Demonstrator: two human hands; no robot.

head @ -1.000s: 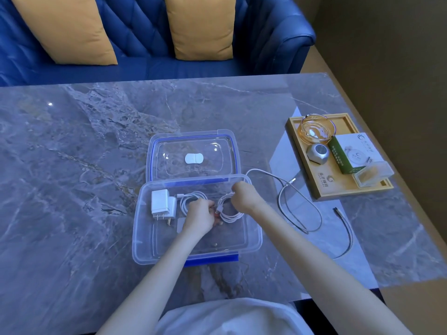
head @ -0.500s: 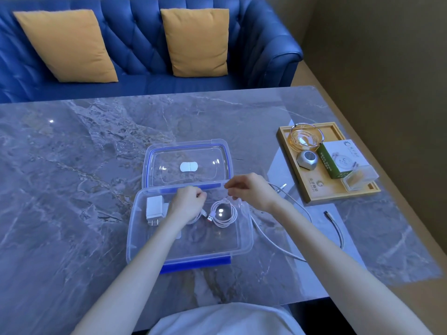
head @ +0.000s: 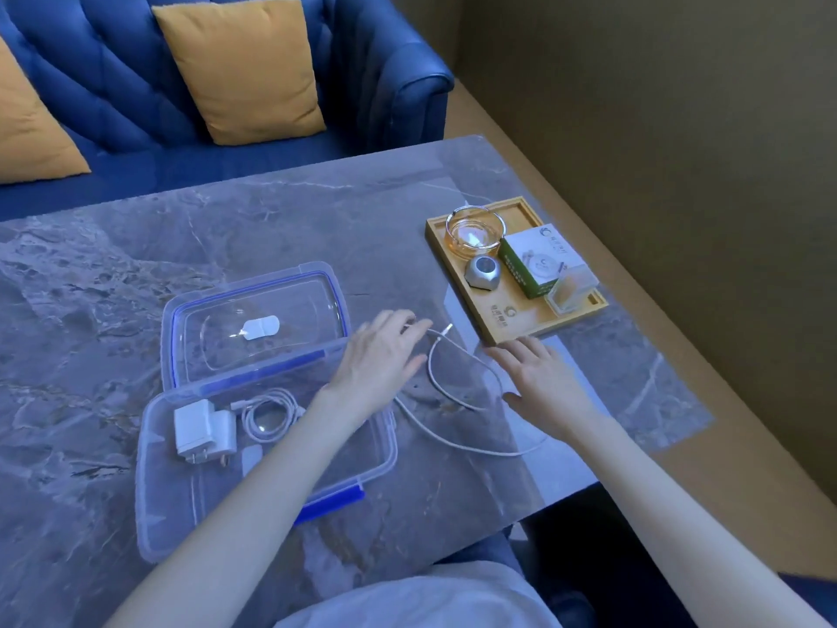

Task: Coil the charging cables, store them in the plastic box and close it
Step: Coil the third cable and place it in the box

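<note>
The clear plastic box (head: 158, 500) with blue clips stands open on the marble table, its lid (head: 253, 328) lying flat behind it. Inside lie a white charger plug (head: 199, 428) and a coiled white cable (head: 267, 414). A loose white cable (head: 457, 401) sprawls on the table right of the box. My left hand (head: 380, 360) reaches over the box's right end with fingers spread, its fingertips at the loose cable's end near the plug. My right hand (head: 543, 383) hovers flat and spread over the cable's right side, holding nothing.
A wooden tray (head: 502, 319) at the right holds a glass bowl (head: 475, 231), a small silver object (head: 484, 271), a green and white carton (head: 539, 260) and a clear case. A blue sofa with yellow cushions (head: 244, 70) stands behind the table. The table's right edge is near.
Both hands left the box, leaving the coiled cable inside, and moved right to the loose cable. The camera turned to the right.
</note>
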